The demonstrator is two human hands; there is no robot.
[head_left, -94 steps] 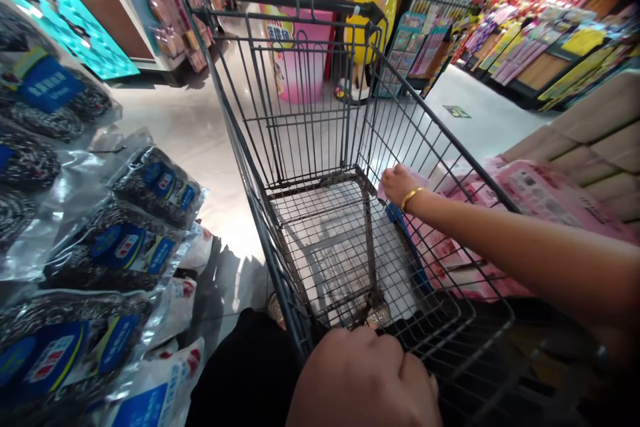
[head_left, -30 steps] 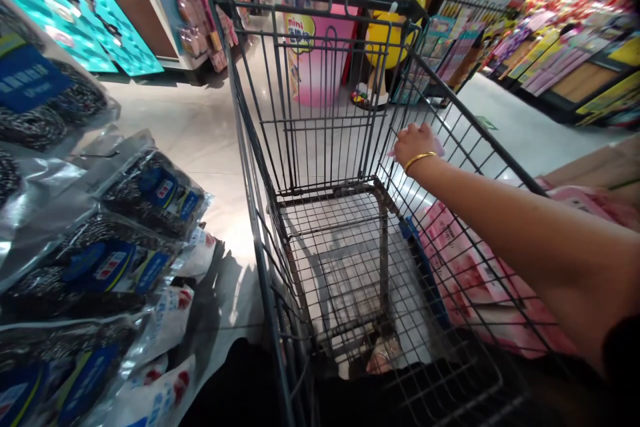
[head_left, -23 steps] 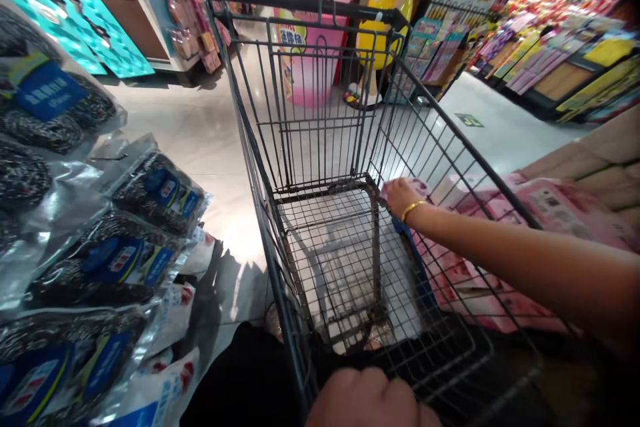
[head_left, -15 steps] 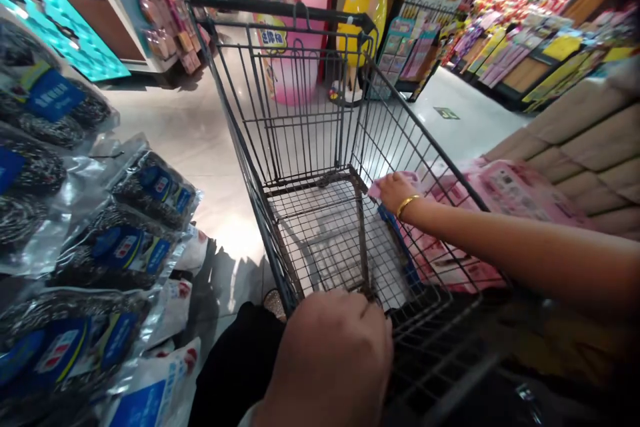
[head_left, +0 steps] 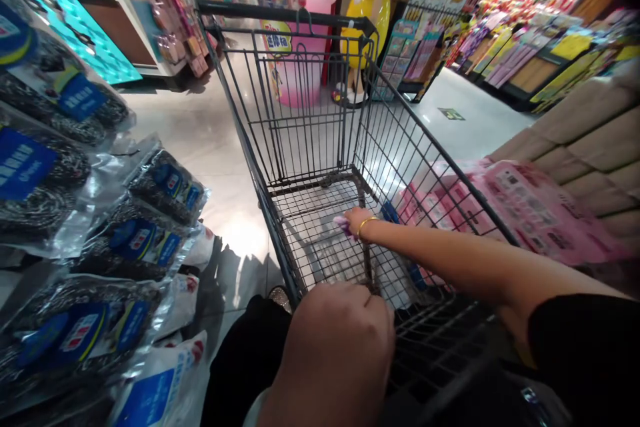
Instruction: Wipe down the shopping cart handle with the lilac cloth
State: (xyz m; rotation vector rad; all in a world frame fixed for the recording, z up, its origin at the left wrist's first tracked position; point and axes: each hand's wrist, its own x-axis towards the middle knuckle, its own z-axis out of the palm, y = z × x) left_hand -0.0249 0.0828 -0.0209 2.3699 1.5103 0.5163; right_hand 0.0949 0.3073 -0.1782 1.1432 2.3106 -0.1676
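In the head view, a wire shopping cart [head_left: 310,213] fills the middle, its handle bar toward 12 o'clock and its basket showing bare mesh at the bottom. The right hand [head_left: 357,221] is just off centre toward 4 o'clock, over that mesh, a gold bracelet [head_left: 367,228] at the wrist and a black sleeve [head_left: 590,347] farther out at 4 o'clock. Its fingers are closed around a crumpled lilac cloth [head_left: 343,223], which pokes out on the hand's 9 o'clock side; whether the cloth touches the wire I cannot tell.

The left hand [head_left: 337,347] is at 6 o'clock, knuckles up and curled; its fingertips are hidden, so I cannot tell what, if anything, they grip.

Pink packs [head_left: 540,213] lie outside the basket at 3 o'clock. Clear bags with blue labels [head_left: 135,240] crowd 8 to 10 o'clock. A pink bin [head_left: 297,80] stands beyond the cart, near 12.
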